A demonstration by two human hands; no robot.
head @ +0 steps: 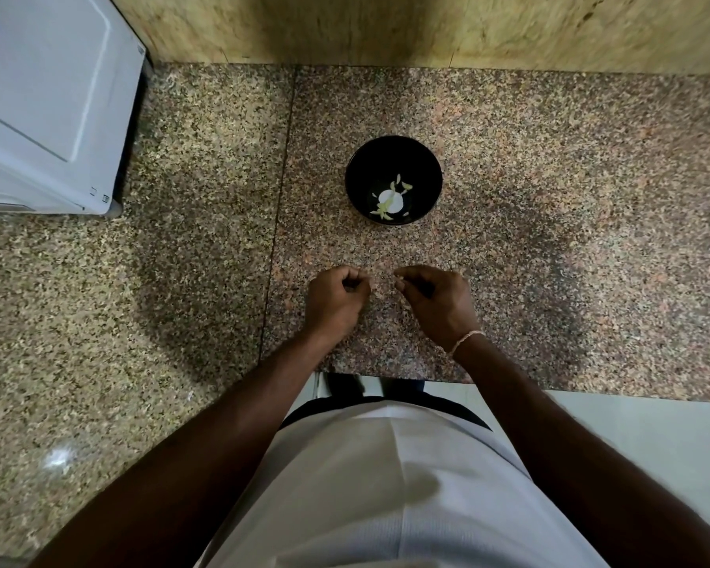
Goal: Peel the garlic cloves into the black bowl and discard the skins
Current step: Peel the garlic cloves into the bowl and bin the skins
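The black bowl [393, 157] stands on the speckled granite counter [550, 239], straight ahead of me. Inside it lie a white garlic bulb [392, 200] and a few pale loose garlic pieces [400, 185]. My left hand [335, 301] and my right hand [435, 301] hover close together just above the counter, a short way nearer to me than the bowl. The fingers of both hands are curled in, and the right thumb and forefinger meet at their tips. I see nothing plainly held in either hand. Any skins on the counter are lost against its speckle.
A white appliance [46, 100] sits on the counter at the far left. A yellowish stone wall [386, 26] runs along the back. The counter's front edge [591, 393] is close to my body, with pale floor beyond it at the right.
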